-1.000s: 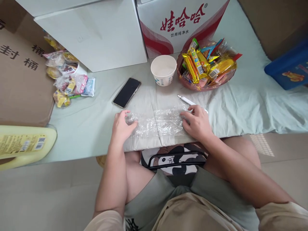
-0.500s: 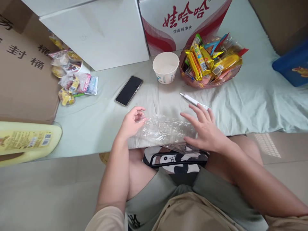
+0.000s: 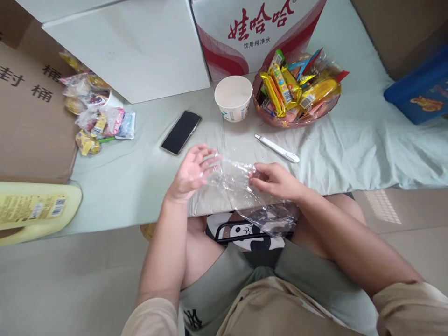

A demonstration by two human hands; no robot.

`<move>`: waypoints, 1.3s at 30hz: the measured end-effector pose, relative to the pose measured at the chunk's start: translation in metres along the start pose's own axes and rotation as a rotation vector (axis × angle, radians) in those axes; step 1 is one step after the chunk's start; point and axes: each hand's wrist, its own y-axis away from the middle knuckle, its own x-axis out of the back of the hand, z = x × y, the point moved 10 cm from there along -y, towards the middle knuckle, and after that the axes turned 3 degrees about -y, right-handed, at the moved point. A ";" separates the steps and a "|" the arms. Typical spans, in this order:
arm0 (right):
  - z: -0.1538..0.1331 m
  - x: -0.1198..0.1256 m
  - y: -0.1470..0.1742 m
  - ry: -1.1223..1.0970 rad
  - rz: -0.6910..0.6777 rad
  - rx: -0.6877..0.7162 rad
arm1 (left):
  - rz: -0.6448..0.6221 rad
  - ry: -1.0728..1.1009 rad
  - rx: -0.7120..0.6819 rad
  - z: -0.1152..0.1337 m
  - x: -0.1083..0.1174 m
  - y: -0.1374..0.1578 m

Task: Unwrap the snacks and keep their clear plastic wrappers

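Observation:
A crumpled clear plastic bag (image 3: 241,184) stretches between my two hands above the front edge of the table, its lower end drooping past the edge over my lap. My right hand (image 3: 275,179) is closed, pinching the bag's right side between thumb and fingers. At the bag's left end, my left hand (image 3: 192,175) has its fingers spread, palm turned inward, with film against the fingertips. A white utility knife (image 3: 277,148) lies just beyond my right hand. Farther from my left hand is a black phone (image 3: 181,132), lying flat.
Behind stand a white paper cup (image 3: 234,99) and a pink glass bowl (image 3: 297,122) heaped with packaged snacks. Boxes (image 3: 126,51) line the back. Wrapped snacks (image 3: 101,116) lie at left, near a yellow jug (image 3: 38,210). A blue container (image 3: 416,88) is at far right.
My right hand has moved from spread fingers to a pinch on the plastic bag. The bag has been lifted and drawn out between my hands; my left fingers have opened wider.

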 end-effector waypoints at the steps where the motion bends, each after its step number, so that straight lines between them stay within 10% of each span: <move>1: 0.004 0.004 -0.001 -0.087 0.057 -0.025 | 0.066 0.042 0.014 -0.003 0.004 -0.001; 8: 0.017 0.024 -0.005 -0.264 0.403 -0.066 | -0.162 0.253 0.261 -0.042 -0.064 -0.009; 16: 0.029 0.012 -0.004 -0.367 0.328 -0.111 | -0.015 -0.117 0.297 -0.051 -0.030 -0.006; 31: 0.015 0.024 0.000 -0.306 0.346 0.074 | 0.020 0.221 0.201 -0.033 -0.024 -0.011; 39: 0.035 0.030 -0.002 -0.350 0.440 -0.052 | 0.032 -0.226 0.057 -0.031 -0.013 -0.010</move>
